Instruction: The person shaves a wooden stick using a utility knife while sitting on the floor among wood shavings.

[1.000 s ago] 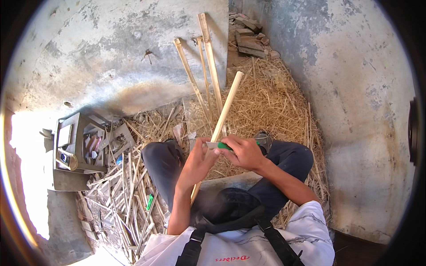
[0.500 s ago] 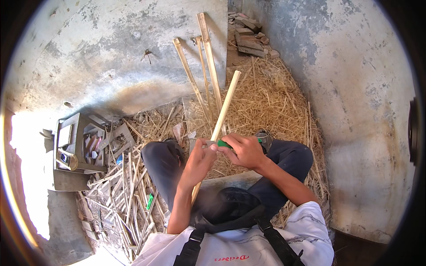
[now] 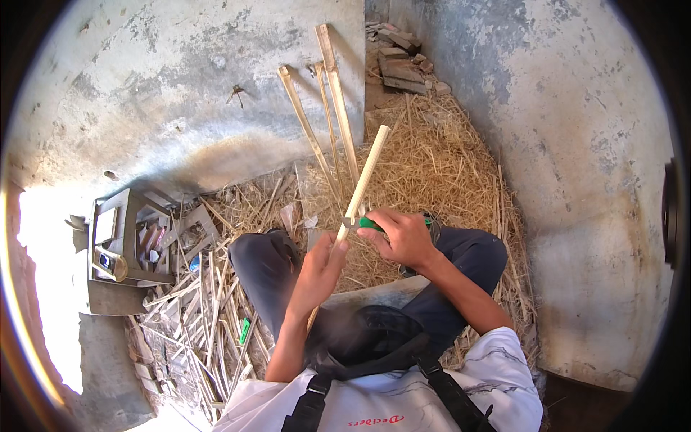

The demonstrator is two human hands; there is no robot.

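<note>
A long pale strip of split bamboo or wood [image 3: 368, 169] slants up and away in front of my body. My left hand [image 3: 319, 270] is closed round its lower part, and the near end runs down towards my lap. In my right hand [image 3: 407, 243] is a green-handled knife [image 3: 370, 223], gripped by the handle. Its short metal blade lies across the strip, just above my left thumb. My right fingers hide part of the handle.
Several bamboo poles [image 3: 338, 108] lean on the far wall. Straw [image 3: 432, 158] covers the floor ahead. At the left are loose sticks [image 3: 209, 338], a green object [image 3: 245, 331] and a grey frame-like stand [image 3: 129, 216] holding odds and ends. Bricks [image 3: 402, 68] lie in the far corner.
My left hand has slid lower and apart from the right, and the strip has come slightly nearer. The knife blade, formerly covered by my fingers, now shows against the strip.
</note>
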